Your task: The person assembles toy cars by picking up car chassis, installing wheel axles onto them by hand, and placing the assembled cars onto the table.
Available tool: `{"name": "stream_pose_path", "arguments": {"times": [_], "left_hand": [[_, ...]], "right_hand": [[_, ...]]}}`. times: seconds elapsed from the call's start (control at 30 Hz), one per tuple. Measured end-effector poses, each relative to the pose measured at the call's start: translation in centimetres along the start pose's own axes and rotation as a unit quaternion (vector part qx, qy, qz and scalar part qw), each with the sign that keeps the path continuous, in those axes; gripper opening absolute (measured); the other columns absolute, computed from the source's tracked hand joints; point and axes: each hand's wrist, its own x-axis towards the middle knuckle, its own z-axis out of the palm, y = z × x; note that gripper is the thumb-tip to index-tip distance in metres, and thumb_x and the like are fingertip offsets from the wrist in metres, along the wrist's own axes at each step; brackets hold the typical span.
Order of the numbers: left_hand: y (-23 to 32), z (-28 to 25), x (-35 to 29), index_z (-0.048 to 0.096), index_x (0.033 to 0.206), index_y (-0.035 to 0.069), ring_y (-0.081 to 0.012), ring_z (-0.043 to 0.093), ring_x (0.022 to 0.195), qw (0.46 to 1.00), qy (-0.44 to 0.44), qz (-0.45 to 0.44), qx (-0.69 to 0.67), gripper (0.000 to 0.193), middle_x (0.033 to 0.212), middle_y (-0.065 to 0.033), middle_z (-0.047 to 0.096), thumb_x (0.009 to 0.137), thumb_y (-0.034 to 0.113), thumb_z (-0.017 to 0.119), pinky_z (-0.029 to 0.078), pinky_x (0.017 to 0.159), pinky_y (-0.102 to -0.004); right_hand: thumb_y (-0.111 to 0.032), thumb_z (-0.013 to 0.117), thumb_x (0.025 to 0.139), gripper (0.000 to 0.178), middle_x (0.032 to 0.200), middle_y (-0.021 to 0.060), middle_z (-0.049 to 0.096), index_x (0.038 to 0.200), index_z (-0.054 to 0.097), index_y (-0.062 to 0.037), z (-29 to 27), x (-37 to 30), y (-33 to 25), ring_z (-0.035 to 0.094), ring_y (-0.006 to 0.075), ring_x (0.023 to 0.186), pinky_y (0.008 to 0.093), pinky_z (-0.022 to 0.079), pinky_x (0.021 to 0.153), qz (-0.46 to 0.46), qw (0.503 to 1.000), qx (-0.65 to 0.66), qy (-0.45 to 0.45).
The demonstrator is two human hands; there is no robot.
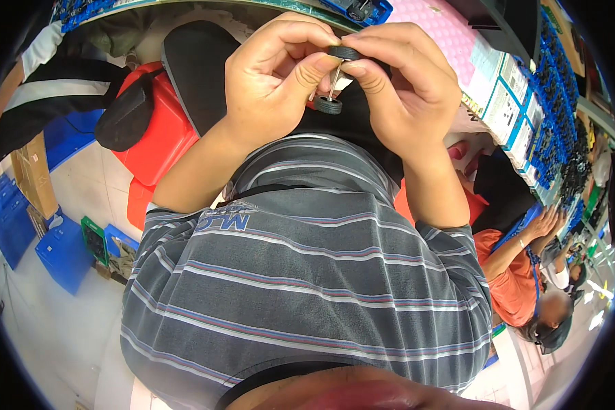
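Observation:
In front of my torso, both hands hold a small toy wheel-and-axle set. Its upper black ribbed wheel point(344, 52) is pinched between the fingertips of my left hand point(270, 82) and my right hand point(410, 89). A thin metal axle point(335, 79) runs down from that wheel, slightly tilted, to the lower black wheel point(328, 104), which hangs free of the fingers. My left thumb and forefinger press on the upper wheel's left side, and the right thumb and forefinger on its right side. The fingertips partly hide how the upper wheel meets the axle.
A work surface with pink bubble sheeting point(441, 31) curves past my hands, with a blue tray point(365, 10) at its edge. Printed sheets point(516, 102) and many blue parts point(553, 123) lie to the right. Red stools point(154, 123) and blue bins point(65, 253) stand left. A co-worker in orange point(506, 287) sits at right.

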Motion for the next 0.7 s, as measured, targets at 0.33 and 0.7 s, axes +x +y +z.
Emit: {"name": "stream_pose_path", "arguments": {"times": [0.33,0.7], "left_hand": [[-1.8,-1.6,-0.8,0.058,0.115,-0.002,-0.0123,0.062,0.071,0.999,0.035,0.001,0.038,0.019,0.118,-0.0132,0.061,0.100,0.007,0.064,0.051,0.060,-0.0227],[-1.7,-0.7,-0.4,0.060,0.113,0.000,-0.0068,0.063,0.080,0.993,0.102,-0.052,-0.006,0.023,0.094,-0.0053,0.069,0.099,0.016,0.070,0.053,0.070,-0.0224]], "right_hand": [[0.005,0.077,0.076,0.020,0.088,0.0112,0.071,0.095,0.075,-0.0007,2.6,-0.2,-0.1,0.068,0.0218,0.071,0.0272,0.056,0.062,-0.087,0.983,-0.112,0.113],[-0.023,0.096,0.067,0.079,0.118,0.0127,0.058,0.133,0.059,0.0004,2.7,-2.0,0.4,0.065,0.0160,0.084,0.0273,0.055,0.073,0.118,0.988,0.088,-0.044]]}}
